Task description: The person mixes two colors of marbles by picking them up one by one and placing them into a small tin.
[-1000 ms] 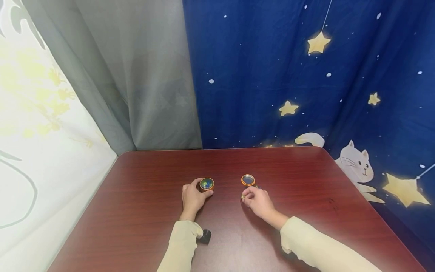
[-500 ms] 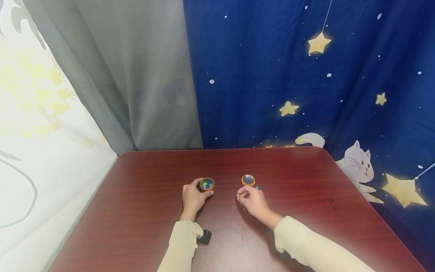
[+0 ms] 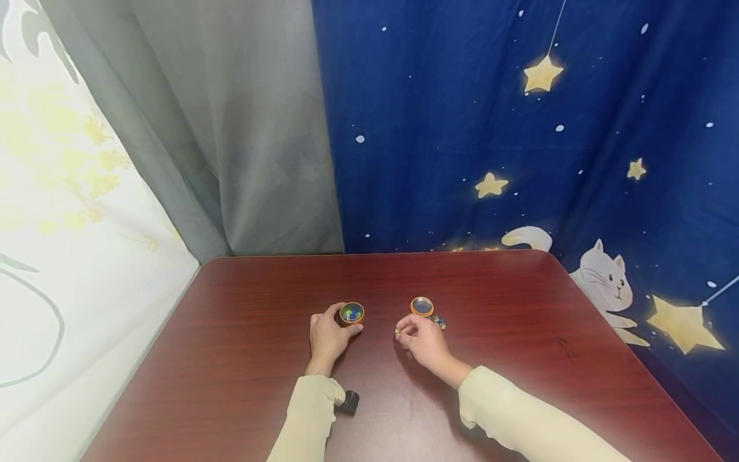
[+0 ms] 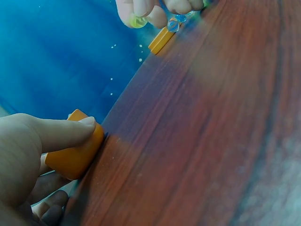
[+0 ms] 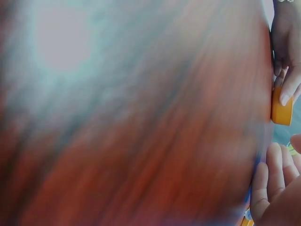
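My left hand (image 3: pixel 330 337) grips a small round orange tin (image 4: pixel 75 160) standing upright on the table, fingers and thumb at its sides. Inside it lie several blue and yellow-green glass marbles (image 3: pixel 351 315). My right hand (image 3: pixel 427 339) pinches a yellow-green marble (image 4: pixel 138 21) between thumb and fingertips, to the right of the tin and apart from it. Behind that hand an orange-rimmed lid (image 3: pixel 422 306) rests on the table. Beside the lid are several loose marbles (image 3: pixel 441 323), partly hidden by the right hand in the head view.
Everything stands on a reddish-brown wooden table (image 3: pixel 260 301). A black block (image 3: pixel 349 402) is at the left sleeve's cuff. Beyond the far table edge hang a grey curtain (image 3: pixel 271 160) and a blue starry curtain (image 3: pixel 416 128).
My right hand has moved left toward the tin with the marble pinched in it, uncovering more of the loose marbles by the lid. The left hand and tin have stayed still.
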Demonstrator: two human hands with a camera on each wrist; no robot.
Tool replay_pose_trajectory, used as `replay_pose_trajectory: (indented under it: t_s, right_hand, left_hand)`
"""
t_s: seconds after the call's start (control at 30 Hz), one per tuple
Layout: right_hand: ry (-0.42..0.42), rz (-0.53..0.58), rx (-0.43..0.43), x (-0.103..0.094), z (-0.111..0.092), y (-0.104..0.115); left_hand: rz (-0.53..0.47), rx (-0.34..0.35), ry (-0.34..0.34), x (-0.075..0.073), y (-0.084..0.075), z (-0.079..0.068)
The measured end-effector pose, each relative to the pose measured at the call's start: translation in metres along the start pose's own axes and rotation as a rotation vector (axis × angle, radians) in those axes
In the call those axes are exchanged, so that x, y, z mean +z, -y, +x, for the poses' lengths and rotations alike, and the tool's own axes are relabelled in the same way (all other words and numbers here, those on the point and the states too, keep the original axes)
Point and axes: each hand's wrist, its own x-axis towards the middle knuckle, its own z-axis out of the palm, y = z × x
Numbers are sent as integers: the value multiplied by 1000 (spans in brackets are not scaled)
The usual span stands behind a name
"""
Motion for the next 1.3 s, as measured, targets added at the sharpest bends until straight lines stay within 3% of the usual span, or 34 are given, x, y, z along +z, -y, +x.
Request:
replay_pose_trajectory:
  t_s: [0.33, 0.73, 1.3]
  right_hand:
    - [37, 18, -4, 5, 3, 4]
    - [34, -40, -12, 8, 6, 9]
    - [14, -27, -21, 23, 18, 19]
  left_hand:
    - [-3, -9, -5, 0, -2, -4]
    - [-11, -19, -8, 1, -2, -4]
    - [-7, -21, 4, 0, -1, -3]
